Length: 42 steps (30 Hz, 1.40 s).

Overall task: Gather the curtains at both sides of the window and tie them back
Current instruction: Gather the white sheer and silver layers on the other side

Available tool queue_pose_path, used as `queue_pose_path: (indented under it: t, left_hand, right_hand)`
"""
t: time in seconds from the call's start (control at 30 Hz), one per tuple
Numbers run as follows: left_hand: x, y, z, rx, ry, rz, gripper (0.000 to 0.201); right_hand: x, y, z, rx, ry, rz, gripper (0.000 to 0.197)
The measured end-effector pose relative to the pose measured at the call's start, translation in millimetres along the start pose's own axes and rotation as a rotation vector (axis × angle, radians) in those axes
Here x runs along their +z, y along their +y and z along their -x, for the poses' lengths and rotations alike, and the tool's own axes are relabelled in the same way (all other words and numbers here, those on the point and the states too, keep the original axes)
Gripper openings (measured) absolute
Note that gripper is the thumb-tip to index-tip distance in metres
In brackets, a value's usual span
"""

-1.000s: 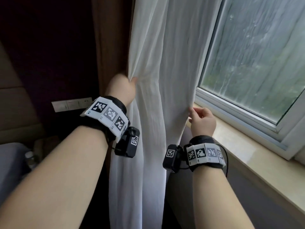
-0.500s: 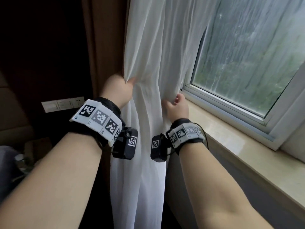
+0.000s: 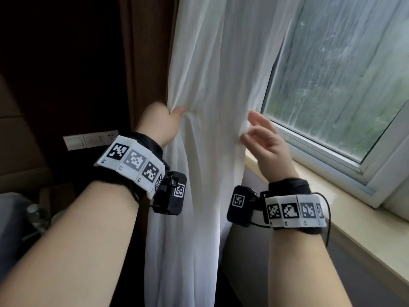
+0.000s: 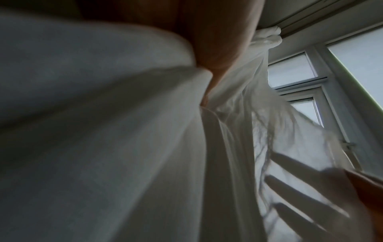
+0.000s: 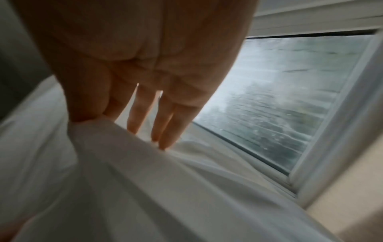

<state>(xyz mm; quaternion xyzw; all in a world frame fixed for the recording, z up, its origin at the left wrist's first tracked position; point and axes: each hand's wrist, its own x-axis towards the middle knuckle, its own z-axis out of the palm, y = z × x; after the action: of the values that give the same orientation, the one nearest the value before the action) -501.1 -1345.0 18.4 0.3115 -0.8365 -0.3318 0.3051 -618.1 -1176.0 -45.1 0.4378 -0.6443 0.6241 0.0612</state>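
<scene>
A white sheer curtain (image 3: 210,85) hangs left of the window (image 3: 343,74), bunched into a column. My left hand (image 3: 164,120) grips its left edge at mid height, fingers curled into the cloth (image 4: 103,131). My right hand (image 3: 261,140) is at the curtain's right edge beside the glass. Thumb and forefinger pinch a small fold there, and the other fingers (image 5: 163,124) are straight and spread behind the cloth (image 5: 145,180). A brown heavy curtain (image 3: 150,63) hangs behind the sheer one on the left. No tie-back shows in any view.
A pale stone sill (image 3: 354,218) runs under the white window frame (image 3: 321,156) to the right. A wall plate with switches (image 3: 90,139) sits on the dark wall at left. Low at the left stand a plastic bottle (image 3: 35,214) and dim furniture.
My right hand drew the sheer's right edge left toward the left hand, then shifted back right and spread its fingers. The left hand kept its grip.
</scene>
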Motion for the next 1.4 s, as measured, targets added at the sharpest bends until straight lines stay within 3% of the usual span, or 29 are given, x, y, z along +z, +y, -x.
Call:
queue_pose_path:
  t: [0.1, 0.23, 0.37, 0.43, 0.5, 0.57, 0.63, 0.73, 0.8, 0.87, 0.97, 1.07, 1.13, 1.2, 1.27, 1.4]
  left_hand:
    - [4.7, 1.6, 2.1, 0.007, -0.021, 0.077, 0.047]
    - [9.0, -3.8, 4.7, 0.003, -0.055, 0.243, 0.044]
    - [2.2, -10.2, 14.5, -0.049, -0.143, 0.43, 0.075]
    - [-0.9, -13.1, 18.5, -0.025, -0.2, 0.452, 0.081]
    - [-4.6, -11.1, 18.6, -0.008, -0.24, 0.405, 0.064]
    - [-4.3, -9.7, 13.2, -0.018, -0.169, 0.382, 0.032]
    - [-3.0, -11.7, 7.5, -0.034, -0.075, 0.385, 0.035]
    - [-1.4, -14.8, 6.3, -0.018, -0.039, 0.333, 0.04]
    - [-1.2, -17.6, 4.9, -0.006, -0.033, 0.332, 0.038]
    - [-1.9, -17.7, 5.0, -0.014, -0.03, 0.304, 0.037]
    - [-0.2, -18.9, 2.9, -0.015, 0.002, 0.26, 0.039]
    - [2.4, -16.4, 0.8, -0.002, 0.054, 0.166, 0.04]
    - [3.7, -14.3, -2.1, -0.008, 0.072, 0.106, 0.04]
    - [6.4, -12.6, -5.5, -0.012, 0.074, 0.088, 0.04]
    - [10.6, -9.9, -6.0, -0.024, 0.06, 0.105, 0.04]
    - [23.0, -4.8, -0.3, -0.045, -0.044, 0.204, 0.032]
  right_hand:
    - [32.0, -14.0, 0.9, -0.07, -0.258, 0.122, 0.01]
    - [64.3, -8.2, 8.0, -0.133, -0.273, 0.179, 0.024]
    - [63.6, -4.7, 4.8, -0.197, -0.321, 0.262, 0.027]
    - [67.9, -3.8, 2.8, -0.254, -0.369, 0.284, 0.025]
    - [72.0, -1.6, 2.8, -0.317, -0.426, 0.3, 0.026]
    - [69.9, 2.7, 2.9, -0.281, -0.473, 0.236, 0.035]
    - [60.4, 7.6, 3.3, -0.115, -0.326, 0.069, 0.044]
    - [43.9, 33.8, -4.7, 0.142, 0.182, 0.044, 0.043]
    - [36.4, 51.6, -13.6, 0.362, 0.253, 0.159, 0.06]
    - [32.0, 66.7, -22.1, 0.476, 0.233, 0.181, 0.048]
    - [25.2, 71.1, -27.4, 0.431, 0.281, 0.169, 0.009]
    - [16.9, 68.2, -22.4, 0.358, 0.381, 0.112, 0.007]
    - [14.0, 56.8, -14.7, 0.291, 0.452, -0.105, 0.01]
    - [16.6, 38.3, -3.7, 0.235, 0.395, -0.474, 0.014]
    - [21.7, 22.0, 5.6, 0.157, 0.201, -0.616, 0.01]
    - [48.7, 13.6, 15.6, 0.084, -0.238, -0.31, 0.005]
